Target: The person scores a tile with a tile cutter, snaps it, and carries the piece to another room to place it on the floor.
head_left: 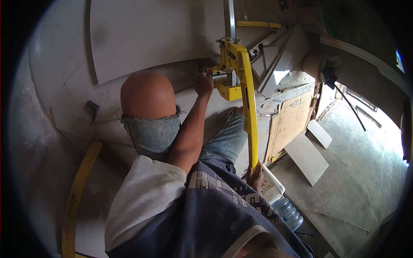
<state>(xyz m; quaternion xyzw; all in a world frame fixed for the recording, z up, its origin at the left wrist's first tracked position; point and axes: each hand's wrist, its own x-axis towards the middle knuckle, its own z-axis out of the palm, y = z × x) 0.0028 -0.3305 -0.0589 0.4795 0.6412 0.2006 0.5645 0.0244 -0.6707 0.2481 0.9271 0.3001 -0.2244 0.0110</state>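
Observation:
A yellow manual tile cutter (234,60) stands in front of me, with its bright metal rail (232,19) running away toward the top. Its long yellow handle (249,112) slants back to my right side. My left hand (204,84) is closed on a yellow part at the left of the cutter's head; the exact part is hidden by the fingers. Near my right hip, my right hand (256,177) is closed around the lower end of the handle. A large grey tile (150,32) lies beyond my bent knee, left of the rail.
Tile offcuts (279,60) lean at the upper right, and more tile pieces (306,159) lie on the concrete floor. A yellow level (79,198) lies at my left. Beside my right hip are a white container (273,185) and a clear plastic bottle (289,213).

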